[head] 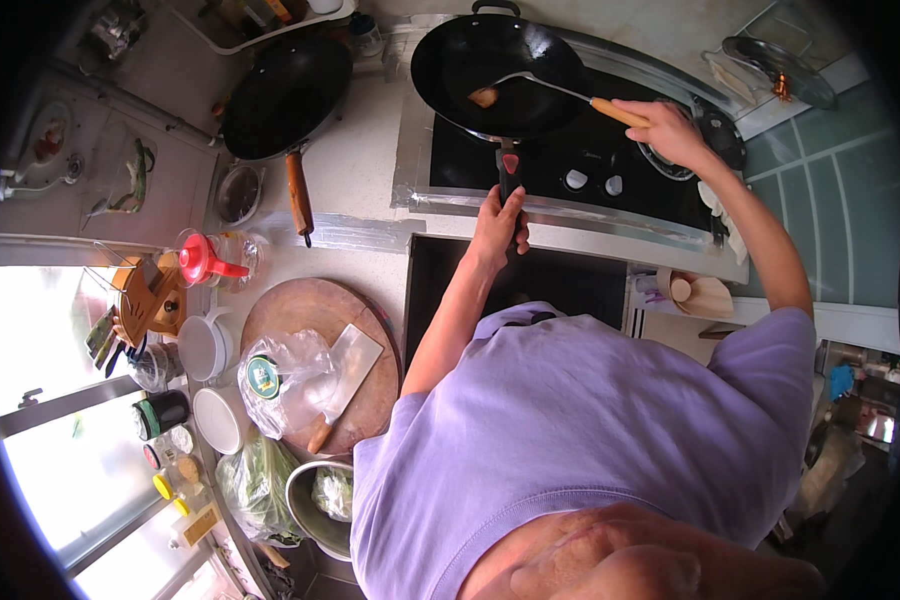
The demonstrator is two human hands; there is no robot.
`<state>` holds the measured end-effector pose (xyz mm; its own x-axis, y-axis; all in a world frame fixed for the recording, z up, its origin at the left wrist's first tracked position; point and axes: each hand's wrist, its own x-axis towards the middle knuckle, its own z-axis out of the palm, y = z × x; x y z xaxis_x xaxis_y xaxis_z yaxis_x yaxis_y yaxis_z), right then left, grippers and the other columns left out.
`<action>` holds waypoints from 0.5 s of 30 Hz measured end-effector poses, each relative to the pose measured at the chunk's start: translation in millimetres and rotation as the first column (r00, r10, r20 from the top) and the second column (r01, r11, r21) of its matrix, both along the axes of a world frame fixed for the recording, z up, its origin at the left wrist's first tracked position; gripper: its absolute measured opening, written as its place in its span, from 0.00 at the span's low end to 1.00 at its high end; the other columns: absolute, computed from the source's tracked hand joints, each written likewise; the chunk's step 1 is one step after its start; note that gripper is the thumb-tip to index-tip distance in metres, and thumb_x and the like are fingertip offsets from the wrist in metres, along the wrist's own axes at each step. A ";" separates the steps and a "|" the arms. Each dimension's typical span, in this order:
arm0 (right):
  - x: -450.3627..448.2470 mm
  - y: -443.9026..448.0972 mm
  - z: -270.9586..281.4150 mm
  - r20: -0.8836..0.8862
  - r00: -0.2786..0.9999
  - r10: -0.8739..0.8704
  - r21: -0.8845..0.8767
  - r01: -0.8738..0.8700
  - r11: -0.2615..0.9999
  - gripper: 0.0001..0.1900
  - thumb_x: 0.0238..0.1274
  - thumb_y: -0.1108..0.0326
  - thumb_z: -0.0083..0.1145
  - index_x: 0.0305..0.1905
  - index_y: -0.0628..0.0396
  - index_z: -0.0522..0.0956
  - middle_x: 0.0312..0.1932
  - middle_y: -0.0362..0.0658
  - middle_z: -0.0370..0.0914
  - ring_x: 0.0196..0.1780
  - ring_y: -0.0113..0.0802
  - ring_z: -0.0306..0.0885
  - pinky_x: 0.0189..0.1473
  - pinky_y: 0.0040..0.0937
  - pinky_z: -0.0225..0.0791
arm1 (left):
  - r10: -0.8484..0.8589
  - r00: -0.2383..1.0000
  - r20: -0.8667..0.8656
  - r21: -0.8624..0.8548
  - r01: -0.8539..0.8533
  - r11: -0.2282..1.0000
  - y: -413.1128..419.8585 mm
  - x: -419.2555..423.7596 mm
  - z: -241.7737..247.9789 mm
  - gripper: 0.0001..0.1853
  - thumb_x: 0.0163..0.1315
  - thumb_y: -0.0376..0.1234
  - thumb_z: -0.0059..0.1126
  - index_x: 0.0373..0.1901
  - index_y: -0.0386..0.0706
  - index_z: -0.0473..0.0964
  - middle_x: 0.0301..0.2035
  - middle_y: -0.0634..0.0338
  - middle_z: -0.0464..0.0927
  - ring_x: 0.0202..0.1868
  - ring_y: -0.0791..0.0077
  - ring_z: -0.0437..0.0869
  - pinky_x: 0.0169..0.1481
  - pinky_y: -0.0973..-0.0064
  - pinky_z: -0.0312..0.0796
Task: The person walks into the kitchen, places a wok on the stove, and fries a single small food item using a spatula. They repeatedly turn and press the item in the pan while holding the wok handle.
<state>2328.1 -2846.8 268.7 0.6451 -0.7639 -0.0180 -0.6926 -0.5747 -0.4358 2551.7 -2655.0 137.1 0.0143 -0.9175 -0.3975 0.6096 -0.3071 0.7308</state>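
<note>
My left hand [499,225] grips the black handle [508,171] of a wok [547,56] that sits over the left part of a black glass gas hob [465,161]. In my right hand [667,131] is the wooden handle of a metal spatula [619,112], its neck reaching over the wok. A small browned piece of food [484,97] lies at the spatula's head, inside the wok; how much of the head is under it I cannot tell. The rest of the wok's dark inner surface shines.
Left of the hob stands a second wok [289,97] with a wooden handle. A round chopping board [375,390] holds a cleaver [354,367] and a plastic bag [289,375]. Nearby are an oil jug with a red lid [199,259], bagged greens [259,480], a metal bowl [294,499] and a knife block [139,300].
</note>
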 end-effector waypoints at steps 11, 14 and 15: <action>42.8 10.9 -24.9 -0.222 0.973 0.065 -0.270 -0.126 0.955 0.31 0.59 0.73 0.53 0.68 0.38 0.65 0.33 0.54 0.78 0.41 0.54 0.78 0.46 0.46 0.70 | -0.011 1.000 0.015 -0.004 0.011 1.000 0.1 -0.6 0.6 0.14 0.68 0.43 0.53 0.42 0.48 0.60 0.20 0.62 0.67 0.14 0.79 0.67 0.14 0.79 0.60; 68.3 15.9 -30.9 -0.181 0.983 0.026 -0.193 -0.061 0.979 0.30 0.59 0.73 0.53 0.67 0.40 0.66 0.37 0.55 0.79 0.42 0.54 0.78 0.45 0.46 0.71 | -0.009 1.000 0.020 -0.002 0.009 1.000 1.4 1.0 0.9 0.14 0.68 0.43 0.53 0.42 0.48 0.59 0.20 0.62 0.67 0.13 0.79 0.67 0.14 0.79 0.60; 70.5 9.0 -44.5 -0.131 0.991 -0.016 -0.147 -0.004 0.989 0.29 0.59 0.74 0.53 0.67 0.42 0.67 0.41 0.56 0.80 0.44 0.56 0.78 0.45 0.45 0.71 | -0.013 1.000 0.022 -0.008 0.013 1.000 0.8 1.0 1.9 0.14 0.68 0.43 0.52 0.42 0.48 0.59 0.20 0.62 0.67 0.13 0.79 0.67 0.14 0.79 0.60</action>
<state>2398.7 -2837.8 224.2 0.6399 -0.7684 0.0103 -0.7420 -0.6212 -0.2521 2552.7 -2654.2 139.0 0.0106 -0.9208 -0.3898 0.5897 -0.3091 0.7462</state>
